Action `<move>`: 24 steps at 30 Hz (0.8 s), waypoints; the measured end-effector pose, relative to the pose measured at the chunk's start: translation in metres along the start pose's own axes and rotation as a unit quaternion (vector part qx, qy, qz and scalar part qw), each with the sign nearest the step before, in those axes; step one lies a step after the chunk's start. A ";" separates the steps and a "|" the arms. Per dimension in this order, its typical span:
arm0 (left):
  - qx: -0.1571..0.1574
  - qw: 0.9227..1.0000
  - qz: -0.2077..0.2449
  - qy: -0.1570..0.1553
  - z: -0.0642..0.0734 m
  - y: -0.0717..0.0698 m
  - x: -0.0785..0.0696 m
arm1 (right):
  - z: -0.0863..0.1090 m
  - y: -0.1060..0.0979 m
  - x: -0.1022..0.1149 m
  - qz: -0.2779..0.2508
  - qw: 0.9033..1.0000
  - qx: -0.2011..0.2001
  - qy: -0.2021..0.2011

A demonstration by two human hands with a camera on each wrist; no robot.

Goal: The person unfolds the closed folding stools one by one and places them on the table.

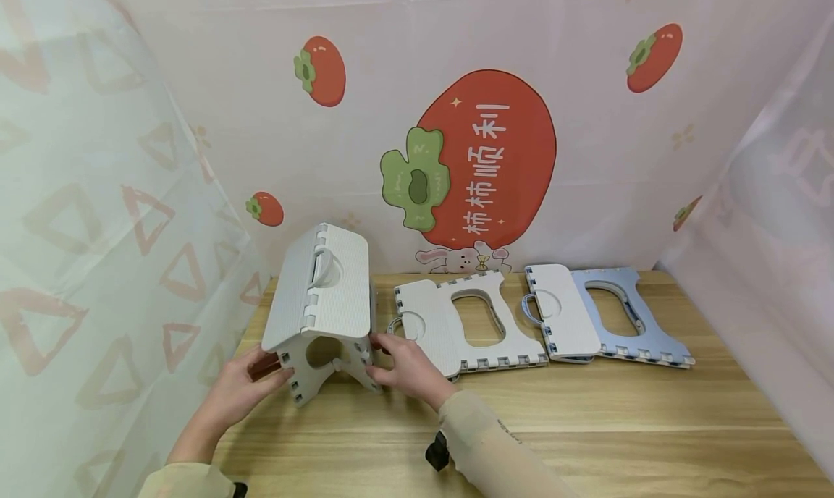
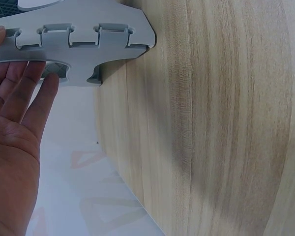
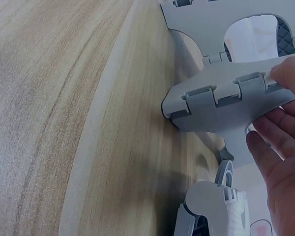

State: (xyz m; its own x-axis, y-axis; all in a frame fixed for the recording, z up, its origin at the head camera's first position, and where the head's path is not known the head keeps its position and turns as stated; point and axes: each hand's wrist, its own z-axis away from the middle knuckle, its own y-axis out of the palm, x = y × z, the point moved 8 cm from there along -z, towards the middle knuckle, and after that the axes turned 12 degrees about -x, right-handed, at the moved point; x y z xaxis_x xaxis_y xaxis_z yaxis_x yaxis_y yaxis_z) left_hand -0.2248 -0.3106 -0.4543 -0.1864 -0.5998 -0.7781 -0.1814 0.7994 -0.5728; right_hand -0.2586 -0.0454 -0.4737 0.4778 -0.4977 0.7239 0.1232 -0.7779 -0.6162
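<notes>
Wooden table [image 1: 619, 425] | half-folded stool [image 1: 345, 299] | left hand [image 1: 239, 386]: gripping one side | right hand [image 1: 412, 370]: gripping other side

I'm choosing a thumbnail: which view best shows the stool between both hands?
The head view: it shows nearly the whole stool, including its peaked seat. The left wrist view shows mainly one leg, close up; the right wrist view, parts of both legs.

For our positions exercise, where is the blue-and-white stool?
In the head view, the blue-and-white stool lies on the table, toward the right, just right of the flat white stool.
</notes>
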 end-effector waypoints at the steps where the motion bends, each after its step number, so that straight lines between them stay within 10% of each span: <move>1: 0.000 1.000 -0.001 0.001 0.000 0.000 0.000 | 0.000 0.000 0.000 -0.001 1.000 0.000 0.000; 24: 0.003 1.000 -0.001 -0.001 -0.001 -0.002 0.003 | 0.000 0.000 0.000 -0.013 1.000 -0.002 -0.002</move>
State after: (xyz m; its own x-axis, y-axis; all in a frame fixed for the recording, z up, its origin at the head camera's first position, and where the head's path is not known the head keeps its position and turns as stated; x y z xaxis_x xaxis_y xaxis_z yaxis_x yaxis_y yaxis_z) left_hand -0.2259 -0.3143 -0.4554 -0.1838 -0.6010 -0.7779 -0.1750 0.7987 -0.5757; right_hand -0.2587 -0.0450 -0.4740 0.4774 -0.4759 0.7387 0.1331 -0.7918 -0.5961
